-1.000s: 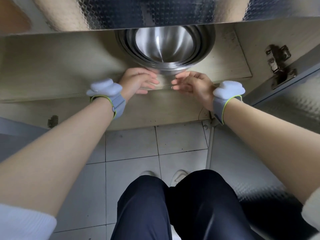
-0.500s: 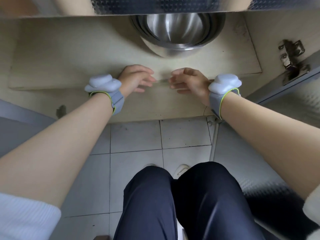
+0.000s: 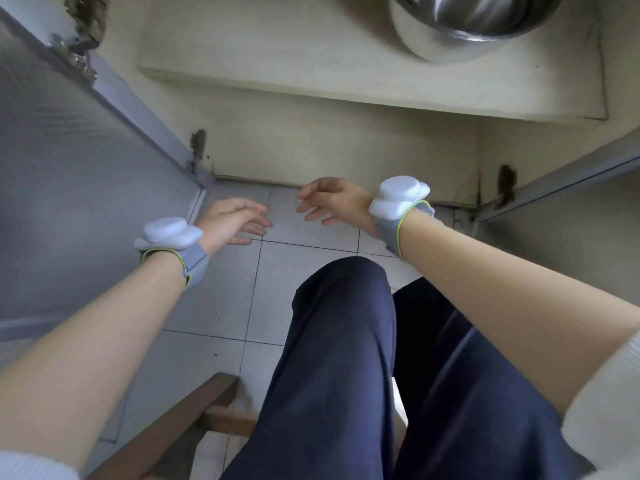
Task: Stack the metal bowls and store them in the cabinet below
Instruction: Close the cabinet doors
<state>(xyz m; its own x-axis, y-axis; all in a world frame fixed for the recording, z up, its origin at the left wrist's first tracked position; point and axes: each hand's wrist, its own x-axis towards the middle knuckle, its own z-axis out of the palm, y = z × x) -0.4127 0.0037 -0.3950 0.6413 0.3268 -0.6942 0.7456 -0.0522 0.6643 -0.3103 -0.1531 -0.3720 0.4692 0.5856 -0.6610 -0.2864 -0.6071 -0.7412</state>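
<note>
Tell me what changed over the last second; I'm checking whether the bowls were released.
Both hands let go of the stacked metal bowls and drew back out of the cabinet; the left hand and right hand now hover open and empty over the floor tiles. The bowls stayed nested on the cabinet shelf, and the doors stayed open.

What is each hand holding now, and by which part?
Nothing. The left hand and right hand are open and empty; the stacked metal bowls sit in the cabinet.

A home kitchen: low cabinet (image 3: 346,81) with hinged doors, metal bowls (image 3: 478,19), tiled floor (image 3: 214,299).
</note>
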